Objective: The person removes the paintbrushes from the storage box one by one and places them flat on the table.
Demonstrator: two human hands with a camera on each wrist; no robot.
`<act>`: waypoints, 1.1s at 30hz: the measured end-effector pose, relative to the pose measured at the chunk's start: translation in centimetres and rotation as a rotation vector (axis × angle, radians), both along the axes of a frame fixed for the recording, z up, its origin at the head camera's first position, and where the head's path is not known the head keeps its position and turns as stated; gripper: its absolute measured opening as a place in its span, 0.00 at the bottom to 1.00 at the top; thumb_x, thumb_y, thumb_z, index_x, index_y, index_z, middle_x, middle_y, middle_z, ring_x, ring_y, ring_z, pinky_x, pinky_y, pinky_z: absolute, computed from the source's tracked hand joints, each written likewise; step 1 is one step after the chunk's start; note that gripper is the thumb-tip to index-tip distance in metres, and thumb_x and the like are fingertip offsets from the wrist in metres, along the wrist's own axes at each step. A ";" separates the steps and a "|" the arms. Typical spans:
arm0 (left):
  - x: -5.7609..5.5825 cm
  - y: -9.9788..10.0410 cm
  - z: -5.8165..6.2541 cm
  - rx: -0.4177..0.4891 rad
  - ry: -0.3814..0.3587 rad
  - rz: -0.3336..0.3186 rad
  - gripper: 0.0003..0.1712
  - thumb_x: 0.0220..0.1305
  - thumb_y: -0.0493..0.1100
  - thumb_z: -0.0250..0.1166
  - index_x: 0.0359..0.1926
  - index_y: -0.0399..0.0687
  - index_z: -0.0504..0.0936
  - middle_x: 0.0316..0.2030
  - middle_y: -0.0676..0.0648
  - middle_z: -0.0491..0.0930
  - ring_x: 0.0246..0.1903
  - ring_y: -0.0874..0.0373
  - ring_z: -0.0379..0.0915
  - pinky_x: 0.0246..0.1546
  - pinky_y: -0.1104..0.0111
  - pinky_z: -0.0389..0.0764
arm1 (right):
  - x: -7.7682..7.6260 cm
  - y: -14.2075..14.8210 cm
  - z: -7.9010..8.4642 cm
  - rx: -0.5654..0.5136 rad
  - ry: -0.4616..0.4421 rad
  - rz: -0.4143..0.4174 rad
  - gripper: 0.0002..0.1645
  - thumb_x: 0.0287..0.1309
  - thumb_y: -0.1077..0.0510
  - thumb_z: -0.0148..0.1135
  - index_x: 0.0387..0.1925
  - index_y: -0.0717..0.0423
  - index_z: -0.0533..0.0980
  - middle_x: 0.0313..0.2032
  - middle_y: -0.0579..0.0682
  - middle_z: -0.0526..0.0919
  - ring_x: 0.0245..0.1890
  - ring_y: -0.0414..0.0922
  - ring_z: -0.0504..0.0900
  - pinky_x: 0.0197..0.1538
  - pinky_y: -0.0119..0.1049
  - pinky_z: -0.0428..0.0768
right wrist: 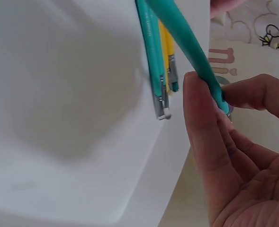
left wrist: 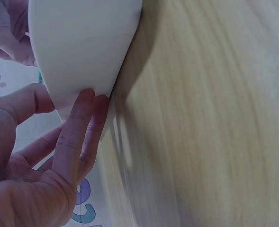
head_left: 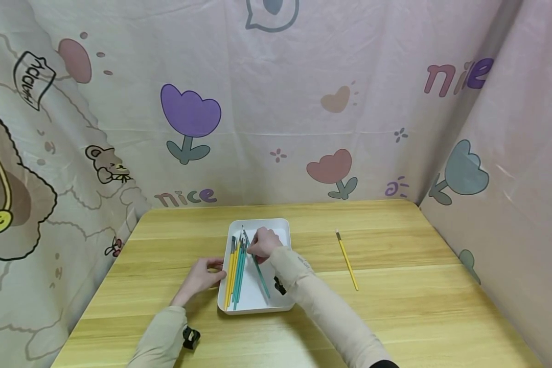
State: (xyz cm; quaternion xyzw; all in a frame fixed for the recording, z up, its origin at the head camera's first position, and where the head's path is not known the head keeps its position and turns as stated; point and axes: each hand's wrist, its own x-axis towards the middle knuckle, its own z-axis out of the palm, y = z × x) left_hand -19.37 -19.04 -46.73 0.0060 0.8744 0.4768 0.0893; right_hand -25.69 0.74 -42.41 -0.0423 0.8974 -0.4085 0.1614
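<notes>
A white tray [head_left: 276,301] stands on the table with several yellow paintbrushes [head_left: 231,271] and green paintbrushes [head_left: 239,276] lined up along its left side. Over the tray, my right hand [head_left: 264,244] pinches one green paintbrush [right wrist: 189,40] between thumb and fingertips, near its ferrule end. That brush slants, its handle end toward the tray's near side. My left hand [head_left: 201,278] holds the tray's left wall. In the left wrist view its fingertips [left wrist: 85,97] lie against the outer wall, with the thumb at the rim.
A single yellow paintbrush [head_left: 347,261] lies on the wooden table [head_left: 395,306], right of the tray. Printed cloth [head_left: 267,102] hangs behind the table and along both sides. Each sleeve has a small black device near the wrist.
</notes>
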 end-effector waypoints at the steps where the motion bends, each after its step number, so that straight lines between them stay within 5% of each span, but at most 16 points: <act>1: 0.0 0.0 0.0 -0.003 0.002 0.000 0.26 0.61 0.32 0.65 0.60 0.28 0.76 0.50 0.33 0.82 0.44 0.49 0.83 0.41 0.62 0.90 | 0.1 0.1 0.2 -0.007 0.005 0.003 0.05 0.58 0.63 0.68 0.32 0.61 0.79 0.26 0.52 0.82 0.20 0.44 0.83 0.27 0.34 0.88; 13: 0.0 0.0 -0.1 -0.003 0.003 0.005 0.26 0.60 0.32 0.65 0.60 0.28 0.77 0.50 0.32 0.82 0.44 0.49 0.83 0.41 0.63 0.90 | 0.9 1.3 1.6 -0.045 0.050 0.034 0.03 0.61 0.64 0.64 0.34 0.62 0.80 0.23 0.51 0.81 0.17 0.41 0.80 0.37 0.44 0.91; 23: 0.0 0.1 -0.1 -0.007 0.010 0.014 0.26 0.59 0.32 0.65 0.60 0.27 0.77 0.50 0.32 0.82 0.47 0.46 0.82 0.42 0.62 0.90 | 1.4 2.7 2.3 -0.098 0.125 0.068 0.04 0.59 0.66 0.63 0.35 0.65 0.80 0.22 0.52 0.82 0.15 0.40 0.80 0.35 0.46 0.91; 33: 0.0 0.0 -0.2 -0.022 0.015 0.009 0.26 0.60 0.33 0.66 0.59 0.28 0.77 0.49 0.33 0.83 0.46 0.47 0.82 0.41 0.62 0.90 | 1.8 4.1 2.9 -0.161 0.099 0.060 0.08 0.61 0.66 0.62 0.40 0.67 0.79 0.27 0.52 0.81 0.29 0.59 0.88 0.36 0.44 0.91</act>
